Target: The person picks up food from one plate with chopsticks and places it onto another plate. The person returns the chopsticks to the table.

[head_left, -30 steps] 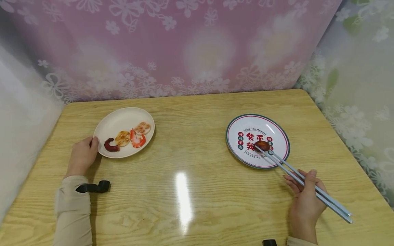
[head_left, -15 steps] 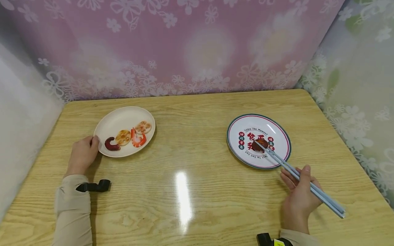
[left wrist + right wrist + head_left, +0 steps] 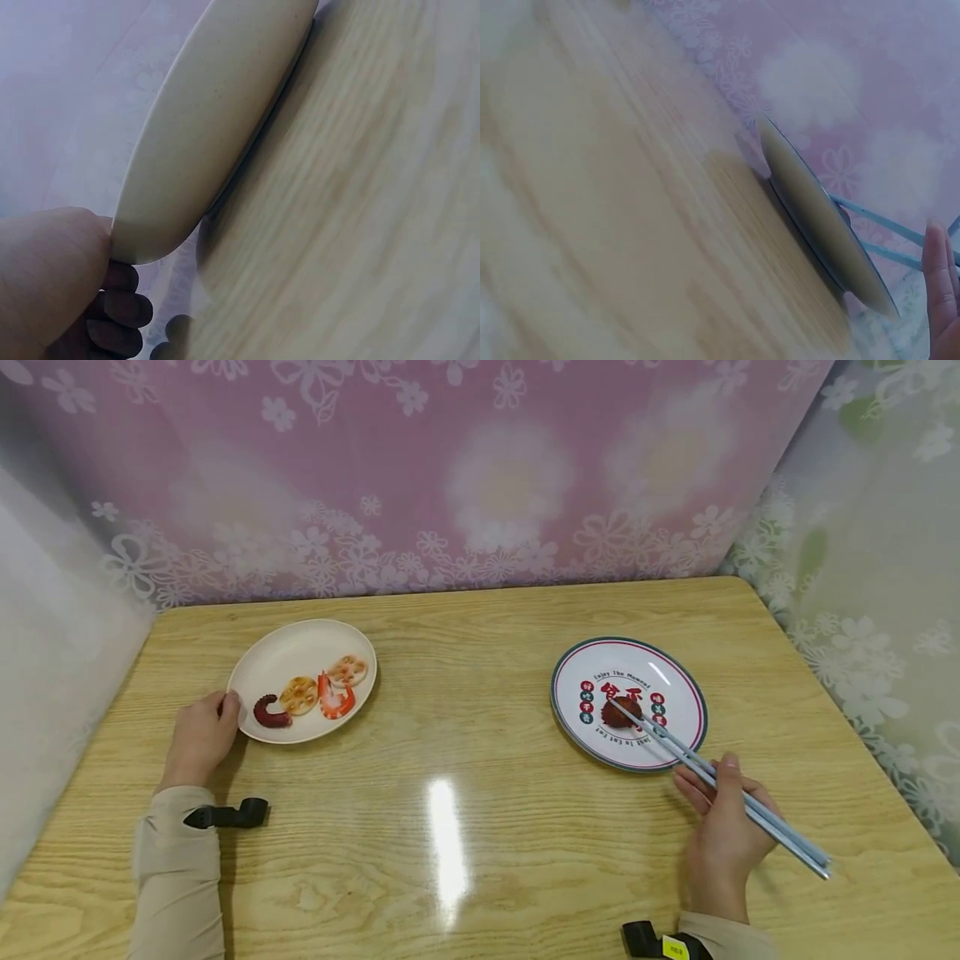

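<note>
My left hand (image 3: 201,737) pinches the near-left rim of a cream plate (image 3: 285,647), thumb at the edge and fingers curled below it in the left wrist view. On that plate lie a dark red octopus tentacle (image 3: 270,712), two lotus root slices (image 3: 299,696) and an orange-red shrimp (image 3: 335,697). My right hand (image 3: 723,835) holds a pair of metal chopsticks (image 3: 720,777). Their tips reach onto a round reddish-brown piece (image 3: 620,713), like a mushroom cap, on a white plate with a green rim (image 3: 600,656); one tip crosses its top.
Both plates stand on a wood-grain table (image 3: 450,693), well apart. A pink floral curtain (image 3: 450,477) hangs behind the table, and pale floral cloth (image 3: 877,568) runs along the right. Black wrist straps (image 3: 232,815) sit on both forearms.
My right hand and the chopsticks have shifted left and slightly away from me. The brown piece has moved left on its plate, its glossy face giving way to a rougher one. My left hand stays put.
</note>
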{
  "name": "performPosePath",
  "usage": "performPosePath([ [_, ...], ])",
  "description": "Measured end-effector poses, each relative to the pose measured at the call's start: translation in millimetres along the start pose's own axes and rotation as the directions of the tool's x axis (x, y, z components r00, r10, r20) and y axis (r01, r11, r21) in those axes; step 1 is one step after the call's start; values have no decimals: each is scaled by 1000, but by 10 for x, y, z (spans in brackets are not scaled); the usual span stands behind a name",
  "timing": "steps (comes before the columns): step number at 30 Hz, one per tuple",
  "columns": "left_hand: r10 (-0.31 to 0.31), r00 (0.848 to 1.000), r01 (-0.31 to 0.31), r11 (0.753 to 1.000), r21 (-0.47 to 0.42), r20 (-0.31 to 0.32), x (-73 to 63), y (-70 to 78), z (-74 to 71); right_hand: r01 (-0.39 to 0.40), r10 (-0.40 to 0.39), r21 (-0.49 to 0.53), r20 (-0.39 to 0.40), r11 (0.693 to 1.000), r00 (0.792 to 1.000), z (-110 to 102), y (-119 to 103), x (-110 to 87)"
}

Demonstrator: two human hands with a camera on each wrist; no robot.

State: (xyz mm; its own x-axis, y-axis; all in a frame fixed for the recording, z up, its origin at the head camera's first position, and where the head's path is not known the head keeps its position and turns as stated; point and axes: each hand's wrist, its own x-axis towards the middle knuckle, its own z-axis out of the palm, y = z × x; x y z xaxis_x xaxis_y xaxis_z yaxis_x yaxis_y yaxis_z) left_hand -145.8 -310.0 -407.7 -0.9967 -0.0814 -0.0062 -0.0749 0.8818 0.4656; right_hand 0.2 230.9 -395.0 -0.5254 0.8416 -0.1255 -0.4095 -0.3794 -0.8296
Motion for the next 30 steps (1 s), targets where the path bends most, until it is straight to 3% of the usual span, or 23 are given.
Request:
performPosePath([
  [5, -3, 1000, 3, 1000, 0, -1, 0, -6, 6, 75, -74, -54, 14, 996, 997, 57, 33, -34],
  [9, 7, 1000, -7, 1000, 3, -13, 2, -4, 6, 132, -117, -131, 122, 982, 986, 47, 55, -38],
  [12, 11, 1000, -11, 1000, 2, -18, 2, -4, 3, 151, -117, -135, 229, 979, 966, -30, 120, 22],
  [16, 7, 1000, -7, 1000, -3, -19, 0, -5, -1, 203, -140, -177, 316, 963, 939, -76, 174, 58],
  [19, -1, 1000, 1, 1000, -6, -16, -3, -5, -2, 222, -152, -223, 293, 949, 944, -15, 144, -11],
  [23, -11, 1000, 11, 1000, -7, -7, -7, 1, 0, 154, -111, -205, 205, 967, 973, 72, 98, -88],
  [30, -21, 1000, 21, 1000, -11, 3, 2, 15, 0, -13, 14, -19, 97, 1000, 995, 62, 87, -55],
])
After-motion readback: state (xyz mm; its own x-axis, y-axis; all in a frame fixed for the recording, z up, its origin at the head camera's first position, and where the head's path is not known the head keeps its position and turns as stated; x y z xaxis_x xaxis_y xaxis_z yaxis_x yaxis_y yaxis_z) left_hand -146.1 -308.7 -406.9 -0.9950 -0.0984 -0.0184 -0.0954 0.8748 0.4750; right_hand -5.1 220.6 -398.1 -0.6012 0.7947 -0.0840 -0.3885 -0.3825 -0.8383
